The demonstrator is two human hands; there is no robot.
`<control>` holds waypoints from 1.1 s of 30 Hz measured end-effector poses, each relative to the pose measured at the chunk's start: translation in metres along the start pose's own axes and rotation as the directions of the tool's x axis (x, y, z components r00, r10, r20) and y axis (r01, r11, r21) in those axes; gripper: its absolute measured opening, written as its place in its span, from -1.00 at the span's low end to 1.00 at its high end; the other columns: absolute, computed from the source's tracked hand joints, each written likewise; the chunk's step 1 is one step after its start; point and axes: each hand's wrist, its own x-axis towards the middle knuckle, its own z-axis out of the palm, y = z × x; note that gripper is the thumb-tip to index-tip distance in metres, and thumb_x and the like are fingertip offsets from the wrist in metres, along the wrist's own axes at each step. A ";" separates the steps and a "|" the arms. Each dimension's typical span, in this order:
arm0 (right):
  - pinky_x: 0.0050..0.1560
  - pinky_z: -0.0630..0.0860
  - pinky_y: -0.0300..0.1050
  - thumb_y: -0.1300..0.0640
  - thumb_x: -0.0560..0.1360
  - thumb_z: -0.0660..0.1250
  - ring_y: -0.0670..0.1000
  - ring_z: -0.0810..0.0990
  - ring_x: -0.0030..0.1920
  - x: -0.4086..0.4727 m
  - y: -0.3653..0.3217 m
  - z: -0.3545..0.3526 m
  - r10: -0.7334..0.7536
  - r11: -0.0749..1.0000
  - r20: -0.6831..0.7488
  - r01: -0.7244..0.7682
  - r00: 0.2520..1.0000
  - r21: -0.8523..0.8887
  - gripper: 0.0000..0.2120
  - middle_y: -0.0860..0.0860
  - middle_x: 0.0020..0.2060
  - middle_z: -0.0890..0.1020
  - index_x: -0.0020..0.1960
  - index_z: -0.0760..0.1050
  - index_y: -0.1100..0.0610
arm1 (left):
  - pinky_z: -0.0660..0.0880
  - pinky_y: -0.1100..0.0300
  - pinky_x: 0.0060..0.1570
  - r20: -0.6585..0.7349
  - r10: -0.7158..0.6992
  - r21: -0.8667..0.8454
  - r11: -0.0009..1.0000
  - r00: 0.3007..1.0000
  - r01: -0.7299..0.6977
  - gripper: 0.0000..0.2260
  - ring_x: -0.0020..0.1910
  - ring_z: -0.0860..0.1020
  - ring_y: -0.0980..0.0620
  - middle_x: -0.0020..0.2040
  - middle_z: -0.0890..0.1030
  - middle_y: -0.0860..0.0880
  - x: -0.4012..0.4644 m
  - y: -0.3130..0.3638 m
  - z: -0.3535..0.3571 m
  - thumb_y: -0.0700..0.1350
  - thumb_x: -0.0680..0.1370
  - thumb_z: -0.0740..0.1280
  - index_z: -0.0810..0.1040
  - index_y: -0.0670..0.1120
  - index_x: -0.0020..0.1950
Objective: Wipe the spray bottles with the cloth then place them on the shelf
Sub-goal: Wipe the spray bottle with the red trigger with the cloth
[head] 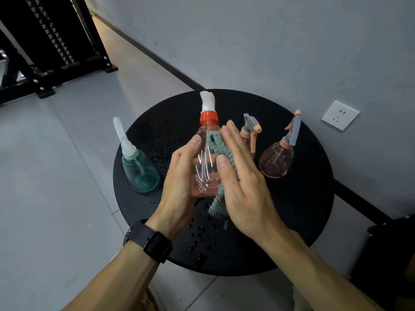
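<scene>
My left hand (pixel 179 176) grips a clear pink spray bottle (pixel 205 162) with an orange collar and white nozzle, held upright above the round black table (pixel 292 232). My right hand (pixel 242 182) presses a teal cloth (pixel 219 149) flat against the bottle's right side, and the cloth's lower end hangs below my palm. A teal bottle (pixel 140 169) with a white nozzle stands on the table's left. A round pink bottle (pixel 277 159) with a grey and orange trigger stands at the right. Another pink trigger bottle (pixel 250 131) is partly hidden behind my right hand.
Water drops lie on the tabletop around the bottles and near my wrists. A black metal shelf frame (pixel 45 48) stands on the floor at the far left. A grey wall with a white socket (pixel 340 115) runs behind the table. A dark object (pixel 390 243) sits at the right edge.
</scene>
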 end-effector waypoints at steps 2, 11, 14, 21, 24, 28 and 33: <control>0.51 0.03 -0.25 0.05 0.66 0.03 -0.24 -0.03 0.53 -0.001 0.001 0.002 -0.016 1.000 0.007 0.016 1.000 -0.022 -0.53 -0.12 0.55 0.08 0.55 0.05 0.05 | 0.58 0.10 -0.15 0.043 -0.020 -0.022 1.000 0.999 0.021 -0.66 -0.07 0.67 0.00 0.04 0.68 -0.09 -0.002 0.002 0.001 0.16 0.64 0.20 0.65 -0.02 0.15; 0.53 0.12 -0.06 0.07 0.66 0.06 -0.28 0.08 0.49 0.012 0.003 -0.020 0.059 0.998 -0.041 -0.058 0.997 0.020 -0.55 -0.14 0.52 0.19 0.54 0.15 0.04 | 0.58 -0.18 0.12 0.223 -0.192 0.079 0.981 0.956 0.178 -0.45 0.20 0.63 -0.15 0.26 0.61 -0.17 -0.012 -0.002 0.009 0.28 0.56 0.28 0.48 -0.07 0.38; 0.52 0.14 -0.06 0.07 0.66 0.06 -0.29 0.11 0.49 0.014 0.002 -0.025 0.068 0.998 -0.051 -0.067 0.996 0.020 -0.56 -0.14 0.52 0.22 0.53 0.17 0.03 | 0.55 -0.27 0.15 0.277 -0.215 0.083 0.976 0.937 0.200 -0.44 0.24 0.60 -0.20 0.32 0.59 -0.15 -0.010 -0.002 0.008 0.26 0.54 0.32 0.42 -0.02 0.44; 0.53 0.13 -0.04 0.04 0.66 0.04 -0.29 0.11 0.48 0.014 0.001 -0.024 0.094 0.995 -0.015 -0.093 0.995 0.022 -0.56 -0.14 0.52 0.22 0.53 0.17 -0.01 | 0.63 -0.15 -0.03 0.234 -0.193 0.102 0.980 0.953 0.173 -0.46 0.05 0.69 -0.17 0.18 0.66 -0.14 -0.011 -0.001 0.004 0.13 0.47 0.42 0.45 -0.08 0.37; 0.52 0.10 -0.17 0.03 0.65 0.02 -0.33 0.05 0.48 0.009 0.000 -0.015 0.069 0.997 -0.021 -0.068 0.997 0.038 -0.55 -0.18 0.53 0.14 0.52 0.06 -0.06 | 0.60 0.11 -0.24 0.126 -0.137 0.088 0.988 0.982 0.127 -0.33 -0.12 0.69 -0.01 0.07 0.65 -0.10 -0.008 -0.003 0.003 0.22 0.42 0.44 0.43 -0.17 0.37; 0.42 0.05 -0.44 0.07 0.67 0.00 -0.34 -0.03 0.49 -0.001 0.002 -0.002 0.005 0.999 -0.051 -0.003 0.999 0.043 -0.57 -0.14 0.54 0.09 0.51 0.03 -0.02 | 0.57 0.17 -0.28 0.075 -0.093 -0.052 0.994 0.993 0.097 -0.25 -0.13 0.68 0.00 0.19 0.58 -0.19 -0.004 0.001 0.003 0.20 0.42 0.45 0.34 -0.22 0.43; 0.48 0.06 -0.31 0.02 0.65 -0.02 -0.30 -0.05 0.51 -0.005 0.004 -0.002 -0.030 0.999 -0.051 0.030 0.998 0.010 -0.54 -0.15 0.53 0.07 0.52 0.02 0.01 | 0.59 0.14 -0.18 0.072 -0.085 -0.088 0.992 0.994 0.091 -0.33 -0.07 0.67 0.01 0.09 0.60 -0.08 -0.006 0.003 0.003 0.15 0.48 0.45 0.36 -0.22 0.42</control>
